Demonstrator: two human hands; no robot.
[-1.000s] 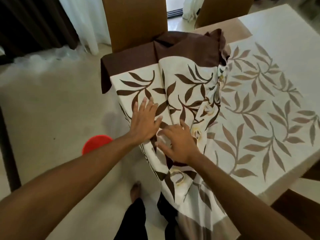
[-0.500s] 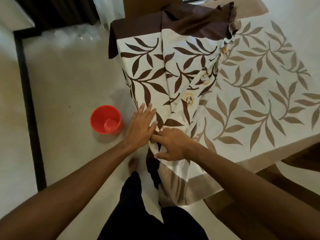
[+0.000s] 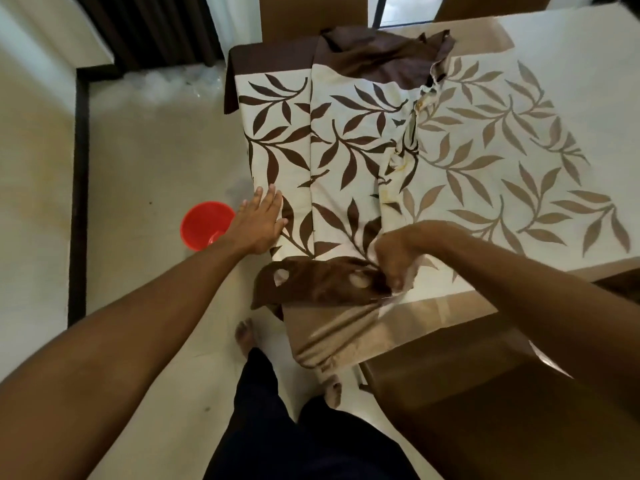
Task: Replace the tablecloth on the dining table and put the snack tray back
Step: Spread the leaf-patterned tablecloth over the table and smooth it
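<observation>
While a person stands at the near corner of a white-topped dining table (image 3: 571, 39), a cream tablecloth printed with brown leaves and edged in dark brown (image 3: 346, 133) lies spread over it. The left part of the cloth shows the dark print and the right part shows a paler, washed-out face. The left hand (image 3: 261, 223) lies flat on the cloth at the table's left edge, fingers straight and close together, where the fabric drops over the side. The right hand (image 3: 394, 258) is curled tight round a bunch of the cloth near the table's near edge, and the dark brown border lies turned up and crumpled between the two hands. More of that border sits rumpled at the far edge. A tan stretch of the cloth hangs off the near corner toward the person's bare feet (image 3: 246, 336). On the pale floor, just beside the left wrist, stands a round red plastic tub (image 3: 206, 225). One brown chair (image 3: 311, 15) stands at the far edge, and another brown chair (image 3: 467, 403) stands at the near edge.
</observation>
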